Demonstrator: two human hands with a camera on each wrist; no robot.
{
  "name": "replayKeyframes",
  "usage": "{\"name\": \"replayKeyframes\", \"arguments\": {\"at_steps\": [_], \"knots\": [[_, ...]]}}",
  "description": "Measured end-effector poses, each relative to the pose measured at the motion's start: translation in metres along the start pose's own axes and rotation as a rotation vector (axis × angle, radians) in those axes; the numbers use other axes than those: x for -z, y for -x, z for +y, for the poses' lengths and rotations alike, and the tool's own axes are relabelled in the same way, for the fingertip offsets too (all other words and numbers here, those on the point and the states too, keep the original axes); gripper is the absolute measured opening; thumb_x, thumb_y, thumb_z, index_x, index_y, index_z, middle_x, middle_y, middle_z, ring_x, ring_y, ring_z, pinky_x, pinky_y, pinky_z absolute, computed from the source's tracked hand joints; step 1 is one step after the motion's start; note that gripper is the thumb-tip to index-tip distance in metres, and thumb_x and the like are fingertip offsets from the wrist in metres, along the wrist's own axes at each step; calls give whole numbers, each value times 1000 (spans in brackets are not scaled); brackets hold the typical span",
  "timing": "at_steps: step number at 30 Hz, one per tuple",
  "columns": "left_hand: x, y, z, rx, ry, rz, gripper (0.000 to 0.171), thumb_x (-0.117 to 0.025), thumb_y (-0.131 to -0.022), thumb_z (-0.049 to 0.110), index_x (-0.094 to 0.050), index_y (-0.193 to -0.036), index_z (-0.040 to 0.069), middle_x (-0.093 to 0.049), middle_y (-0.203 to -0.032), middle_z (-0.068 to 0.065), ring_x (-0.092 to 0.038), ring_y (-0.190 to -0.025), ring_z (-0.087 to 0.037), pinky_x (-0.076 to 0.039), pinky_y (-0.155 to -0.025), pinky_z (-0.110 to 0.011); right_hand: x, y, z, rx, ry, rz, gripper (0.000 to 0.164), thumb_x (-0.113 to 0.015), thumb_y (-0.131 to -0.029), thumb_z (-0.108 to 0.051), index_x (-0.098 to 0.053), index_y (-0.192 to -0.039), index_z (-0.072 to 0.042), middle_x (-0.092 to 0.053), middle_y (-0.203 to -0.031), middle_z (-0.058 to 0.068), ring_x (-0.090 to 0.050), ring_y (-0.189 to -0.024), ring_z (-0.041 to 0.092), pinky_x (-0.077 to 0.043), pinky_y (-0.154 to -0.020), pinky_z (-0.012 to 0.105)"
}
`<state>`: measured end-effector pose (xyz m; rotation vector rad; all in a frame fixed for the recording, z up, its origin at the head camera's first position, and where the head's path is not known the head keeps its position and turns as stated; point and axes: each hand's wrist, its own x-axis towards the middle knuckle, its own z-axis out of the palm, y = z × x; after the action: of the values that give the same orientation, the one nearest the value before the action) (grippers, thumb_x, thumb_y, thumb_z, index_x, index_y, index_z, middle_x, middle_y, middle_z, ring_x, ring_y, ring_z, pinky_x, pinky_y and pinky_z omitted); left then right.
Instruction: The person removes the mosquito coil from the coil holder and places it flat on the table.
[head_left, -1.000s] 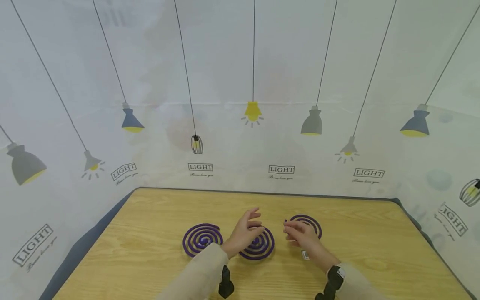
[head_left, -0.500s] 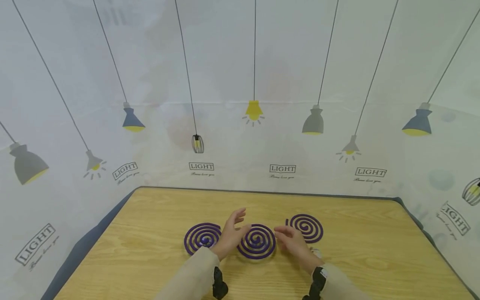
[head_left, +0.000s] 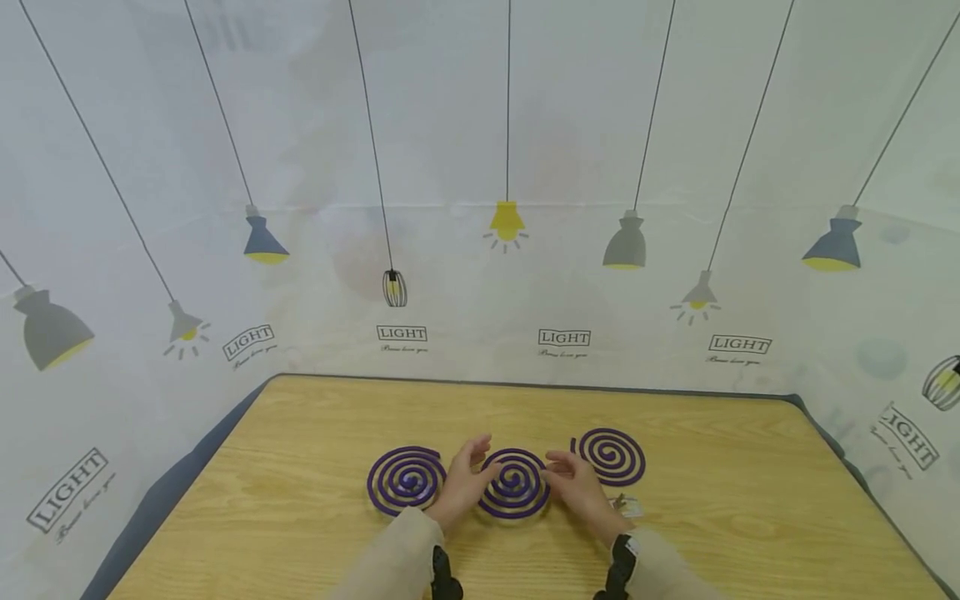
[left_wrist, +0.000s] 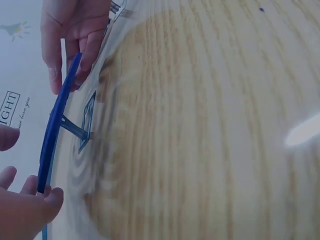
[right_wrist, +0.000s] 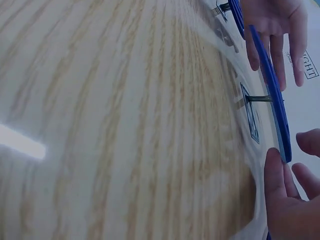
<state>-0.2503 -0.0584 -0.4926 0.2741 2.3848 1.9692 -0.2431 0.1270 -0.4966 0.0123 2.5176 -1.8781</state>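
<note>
A purple mosquito coil (head_left: pixel 514 479) sits raised on a thin metal stand (left_wrist: pixel 77 131) in the middle of the table. My left hand (head_left: pixel 461 492) is at its left edge, fingers loosely bent, with fingertips (left_wrist: pixel 54 196) right at the rim and the thumb apart. On the opposite side, my right hand (head_left: pixel 581 493) has its fingertips (right_wrist: pixel 275 165) at the coil's right edge, thumb also away from it. A second coil (head_left: pixel 405 479) stands left of the left hand, partly covered by it. A third coil (head_left: pixel 611 457) lies beyond the right hand.
A small metal stand (head_left: pixel 628 506) lies just right of my right hand. The wooden table (head_left: pixel 750 500) meets a white backdrop (head_left: pixel 465 358) printed with lamps at its far side.
My right hand has left the right-hand coil and come left to the middle one. My left hand has shifted slightly left and lower at the middle coil's edge.
</note>
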Motion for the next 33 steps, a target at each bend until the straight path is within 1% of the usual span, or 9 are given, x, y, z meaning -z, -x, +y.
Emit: {"name": "replayKeyframes", "arguments": {"at_steps": [4, 8, 11, 15, 18, 23, 26, 33], "knots": [[-2, 2, -3, 26, -11, 20, 48, -58, -84, 7, -39, -127, -5, -41, -124, -26, -39, -115, -40, -35, -94, -45, -3, -1, 2, -15, -9, -16, 35, -61, -80, -4, -52, -111, 11, -58, -96, 18, -57, -85, 25, -50, -68, 30], [-5, 5, -6, 62, 0, 40, 49, -58, -84, 6, -37, -127, -8, -43, -123, -26, -42, -113, -39, -38, -92, -43, -6, -2, 6, -43, -90, -36, 34, -59, -81, 0, -50, -112, 12, -59, -94, 17, -58, -81, 22, -51, -67, 31], [-8, 6, -8, 83, 31, 60, 50, -57, -83, 3, -36, -126, -12, -43, -123, -28, -42, -113, -39, -38, -92, -42, -7, -3, 7, -55, -132, -51, 34, -57, -82, 1, -48, -113, 14, -59, -93, 17, -59, -78, 21, -52, -66, 32], [-11, 5, -10, 101, 4, 106, 47, -58, -82, 3, -40, -124, -10, -48, -116, -27, -47, -108, -37, -40, -89, -42, -8, -4, 8, -65, -133, -56, 36, -57, -82, 2, -47, -114, 13, -59, -94, 18, -60, -78, 21, -52, -66, 33], [-13, 3, -12, 122, -22, 134, 44, -58, -81, 4, -44, -122, -7, -53, -108, -20, -50, -100, -31, -43, -84, -41, -8, -5, 8, -73, -130, -59, 36, -57, -82, 1, -47, -115, 12, -59, -93, 16, -60, -78, 21, -52, -66, 33], [-14, 3, -13, 153, 3, 138, 42, -59, -81, 5, -47, -121, -4, -54, -99, -12, -53, -88, -21, -46, -76, -34, -8, -5, 9, -70, -147, -69, 37, -57, -82, 2, -46, -116, 12, -60, -94, 16, -61, -77, 21, -52, -65, 33], [-14, 3, -13, 158, 10, 140, 41, -60, -81, 7, -48, -119, -3, -54, -95, -12, -53, -83, -18, -46, -72, -31, -7, -4, 9, -68, -153, -71, 37, -57, -82, 2, -46, -116, 13, -60, -95, 18, -61, -77, 21, -52, -65, 33], [-15, 2, -13, 178, 50, 121, 42, -59, -83, 10, -47, -122, -1, -53, -97, -12, -54, -83, -18, -47, -71, -31, -7, -5, 11, -79, -149, -59, 36, -58, -82, 2, -47, -115, 12, -61, -94, 18, -61, -78, 23, -52, -65, 33]]}}
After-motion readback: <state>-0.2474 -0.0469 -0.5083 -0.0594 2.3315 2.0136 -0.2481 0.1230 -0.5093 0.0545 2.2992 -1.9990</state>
